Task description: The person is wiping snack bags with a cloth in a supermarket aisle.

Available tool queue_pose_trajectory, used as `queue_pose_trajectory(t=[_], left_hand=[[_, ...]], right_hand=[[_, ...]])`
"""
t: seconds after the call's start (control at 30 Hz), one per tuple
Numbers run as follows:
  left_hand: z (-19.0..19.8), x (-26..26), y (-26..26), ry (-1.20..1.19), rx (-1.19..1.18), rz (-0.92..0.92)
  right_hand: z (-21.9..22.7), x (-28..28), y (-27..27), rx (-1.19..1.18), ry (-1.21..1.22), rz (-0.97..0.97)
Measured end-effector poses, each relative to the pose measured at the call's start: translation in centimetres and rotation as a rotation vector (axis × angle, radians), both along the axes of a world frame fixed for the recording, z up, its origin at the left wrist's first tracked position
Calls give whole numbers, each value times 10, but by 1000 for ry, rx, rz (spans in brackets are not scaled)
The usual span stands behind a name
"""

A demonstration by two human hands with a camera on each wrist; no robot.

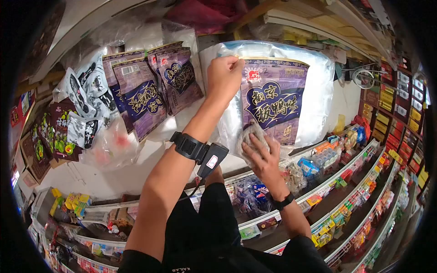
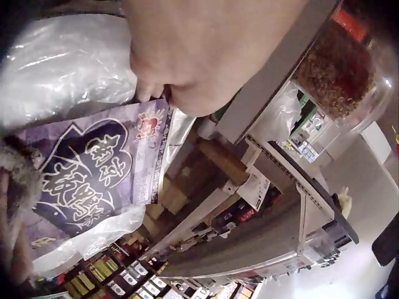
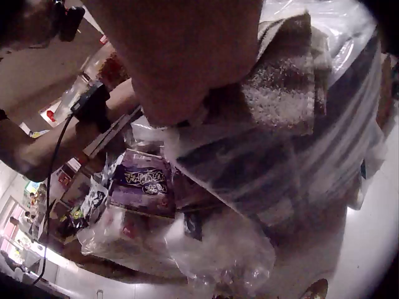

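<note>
My left hand (image 1: 224,77) pinches the top left corner of a purple packet (image 1: 277,102) with a dark blue emblem and white Chinese lettering. This packet lies over a stack of clear plastic bags (image 1: 318,98). At its lower left edge, my right hand (image 1: 264,161) holds a grey-brown cloth (image 1: 248,139) against the printed face, fingers spread over the fabric. In the left wrist view the packet's corner (image 2: 149,115) sits beneath the left fingertips. The right wrist view shows the cloth (image 3: 280,93) bunched by the right hand, over the plastic.
Several similar purple packets (image 1: 136,91) lie to the left, beside white pouches (image 1: 88,91) and dark plum packets (image 1: 61,132). Store shelves (image 1: 350,204) full of small goods run below and to the right. Boxed goods (image 1: 400,109) line the far right. A light fixture (image 1: 314,29) hangs at the upper right.
</note>
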State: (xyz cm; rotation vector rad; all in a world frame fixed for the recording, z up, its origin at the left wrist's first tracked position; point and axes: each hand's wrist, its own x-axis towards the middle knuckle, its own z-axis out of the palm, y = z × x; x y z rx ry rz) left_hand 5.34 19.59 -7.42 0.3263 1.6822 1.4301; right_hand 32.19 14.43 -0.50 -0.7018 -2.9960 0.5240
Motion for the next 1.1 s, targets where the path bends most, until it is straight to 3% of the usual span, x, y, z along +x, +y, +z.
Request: queue_pose_trajectory(t=[0.2,0.27,0.33,0.43,0.5,0.63,0.7,0.77,0.83,0.97,1.1], left_hand=[[8,2,4,109,-19,24],[8,0,5,75,-15,1],[3,-8,2,-171,32,-177],[-10,-12,-2,-157,185,-233],[-12,-15,-5,-105,113,-247],[7,-9,-7,-72,-34,-211],[6,-5,-2,-71,12,-179],[8,-4,1,43,-41,-246],[9,-3,0,62,-43,-226],[12,-7,-6,42,-45,-193],[4,-9,-9,16,-13,-183]], right_hand=[[7,15,0,-143,77,-47],[25,-22,23,42,215,-187],[36,-77,61,66,276,-317],[2,-135,107,72,346,-242],[-8,-151,117,78,294,-207],[-15,-125,129,151,267,-243],[-14,-121,135,191,232,-248],[-10,-118,137,192,214,-249],[-8,-110,144,104,318,-145],[-3,-93,143,122,235,-65],[-8,-75,154,214,220,-238]])
